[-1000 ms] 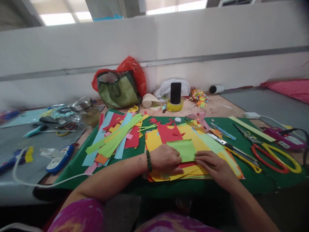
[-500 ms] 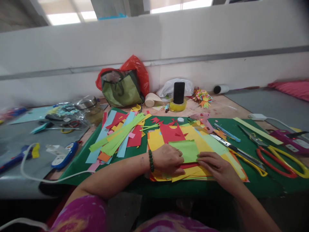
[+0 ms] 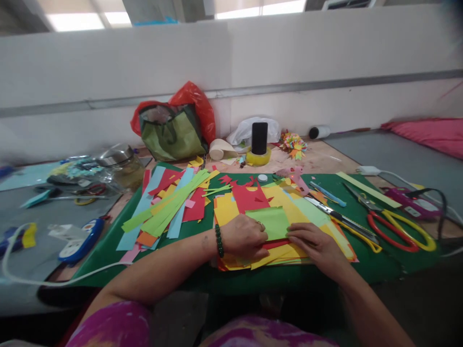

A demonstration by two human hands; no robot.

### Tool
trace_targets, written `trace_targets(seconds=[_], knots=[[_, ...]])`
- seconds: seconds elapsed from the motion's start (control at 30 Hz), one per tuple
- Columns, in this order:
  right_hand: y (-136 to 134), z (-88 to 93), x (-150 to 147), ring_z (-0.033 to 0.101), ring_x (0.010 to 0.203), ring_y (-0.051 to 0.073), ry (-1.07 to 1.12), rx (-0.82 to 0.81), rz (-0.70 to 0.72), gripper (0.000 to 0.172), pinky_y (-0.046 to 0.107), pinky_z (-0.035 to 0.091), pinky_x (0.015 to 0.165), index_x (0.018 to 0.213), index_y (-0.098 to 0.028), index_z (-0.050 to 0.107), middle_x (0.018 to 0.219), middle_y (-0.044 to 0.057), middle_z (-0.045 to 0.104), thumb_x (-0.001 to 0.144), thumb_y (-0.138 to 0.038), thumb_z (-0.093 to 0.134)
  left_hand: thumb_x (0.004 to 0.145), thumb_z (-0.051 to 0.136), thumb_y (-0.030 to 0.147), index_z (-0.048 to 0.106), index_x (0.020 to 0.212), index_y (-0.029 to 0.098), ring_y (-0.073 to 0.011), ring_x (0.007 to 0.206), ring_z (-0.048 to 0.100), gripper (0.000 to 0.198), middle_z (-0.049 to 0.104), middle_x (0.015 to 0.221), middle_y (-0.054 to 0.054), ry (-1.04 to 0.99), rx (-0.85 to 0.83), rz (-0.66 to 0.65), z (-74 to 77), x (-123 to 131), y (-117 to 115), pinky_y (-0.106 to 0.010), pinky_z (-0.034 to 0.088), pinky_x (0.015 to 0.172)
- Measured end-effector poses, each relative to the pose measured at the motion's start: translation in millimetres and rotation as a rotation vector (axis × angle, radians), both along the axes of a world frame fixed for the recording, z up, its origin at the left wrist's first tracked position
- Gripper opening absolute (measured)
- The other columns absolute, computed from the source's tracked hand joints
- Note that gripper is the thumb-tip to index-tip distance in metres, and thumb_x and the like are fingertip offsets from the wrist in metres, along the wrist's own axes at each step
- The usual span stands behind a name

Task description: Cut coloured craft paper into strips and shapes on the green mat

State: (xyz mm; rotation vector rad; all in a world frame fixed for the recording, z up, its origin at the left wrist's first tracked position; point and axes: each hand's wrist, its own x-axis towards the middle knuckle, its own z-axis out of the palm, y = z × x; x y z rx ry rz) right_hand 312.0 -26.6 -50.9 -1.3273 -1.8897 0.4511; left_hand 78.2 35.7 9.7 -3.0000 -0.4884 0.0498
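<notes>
A light green sheet of paper (image 3: 273,222) lies over a pile of yellow paper (image 3: 226,206) and a red paper (image 3: 249,198) with cut-out edges. My left hand (image 3: 246,238), with a dark bead bracelet at the wrist, is curled on the green paper's left part, its fingers bent and partly hidden. On the opposite side, my right hand (image 3: 314,243) pinches the lower right edge of the same sheet between its fingertips and thumb. The thumb is mostly out of sight.
Paper strips (image 3: 177,205) lie to the left on the green mat (image 3: 104,250). At the right are a box cutter (image 3: 340,219), scissors (image 3: 388,217) and a pink glue gun (image 3: 298,180). Behind stand a phone (image 3: 259,138), a green bag (image 3: 173,132) and a glass jar (image 3: 123,168).
The camera view has turned slightly right, so everything sits further left in the picture. Both hands stay on the green paper, with little visible movement.
</notes>
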Motion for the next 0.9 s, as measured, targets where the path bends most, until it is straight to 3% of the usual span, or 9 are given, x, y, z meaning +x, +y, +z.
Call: trace_targets(seconds=[0.47,0.6,0.7,0.77,0.9], knots=[[-0.2,0.0,-2.9,0.068,0.093,0.021,-0.041,0.040,-0.010,0.023,0.035,0.058,0.083,0.093,-0.024,0.073,0.098,0.008,0.073,0.092,-0.038,0.055,0.081,0.056,0.018,0.064,0.072,0.017,-0.0185,0.065,0.064,0.013,0.065,0.067,-0.004,-0.035,0.048,-0.071,-1.5,-2.4,3.6,-0.028,0.041,0.047],[-8.3,10.7,-0.6,0.067,0.101,0.023,-0.104,0.080,-0.069,0.035,0.038,0.057,0.087,0.117,-0.023,0.064,0.109,0.009,0.071,0.088,-0.043,0.060,0.084,0.056,0.015,0.064,0.076,0.016,-0.0184,0.067,0.063,0.011,0.065,0.069,-0.004,0.013,0.052,-0.095,0.5,-5.0,7.8,-0.027,0.041,0.049],[-18.5,22.9,8.7,0.066,0.101,0.023,-0.166,0.163,-0.145,0.032,0.039,0.056,0.088,0.115,-0.023,0.064,0.108,0.009,0.070,0.090,-0.041,0.058,0.085,0.054,0.013,0.064,0.077,0.016,-0.0190,0.072,0.062,0.013,0.066,0.074,-0.006,0.028,0.046,-0.059,2.9,-5.8,9.4,-0.027,0.042,0.053],[-25.0,29.0,16.3,0.067,0.095,0.023,-0.224,0.181,-0.177,0.024,0.039,0.056,0.085,0.107,-0.024,0.067,0.100,0.008,0.071,0.091,-0.038,0.057,0.087,0.052,0.018,0.064,0.077,0.016,-0.0200,0.076,0.062,0.016,0.066,0.077,-0.007,0.035,0.024,-0.007,5.7,-5.2,8.8,-0.029,0.044,0.057],[-33.9,29.4,24.1,0.066,0.094,0.024,-0.360,0.126,-0.159,0.024,0.040,0.056,0.083,0.102,-0.022,0.069,0.100,0.009,0.071,0.090,-0.040,0.059,0.084,0.057,0.055,0.064,0.090,0.016,-0.0250,0.085,0.061,0.041,0.065,0.092,-0.010,0.055,-0.061,0.070,13.7,-2.6,3.5,-0.034,0.048,0.066]])
